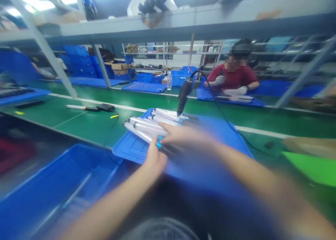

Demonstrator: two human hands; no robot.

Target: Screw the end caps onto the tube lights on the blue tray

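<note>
At seven o'clock in the view, a blue plastic bin (52, 184) sits below the edge of a green workbench (78, 124), where a white-tipped pen-like tool (76, 107) and a black pouch (105, 107) lie at about ten o'clock. The left hand (155, 160) comes in from six o'clock, closed around the blue-marked end of one of several clear plastic tubes (149, 127). These tubes lie side by side, angled across a blue plastic tray (131, 147) on the bench. The right hand (183, 136) reaches in from four o'clock, its blurred fingers (170, 133) lying over the tubes; whether it grips them cannot be told. Just beyond, at about twelve o'clock, a corded electric screwdriver (185, 92) hangs tip-down close above the far tube ends. A plastic water bottle (169, 81) stands farther back. At one o'clock, a co-worker in a red shirt (232, 75) sits behind another blue tray (228, 98), with white-gloved hands (241, 90) apart from the tray's nearer edge.
</note>
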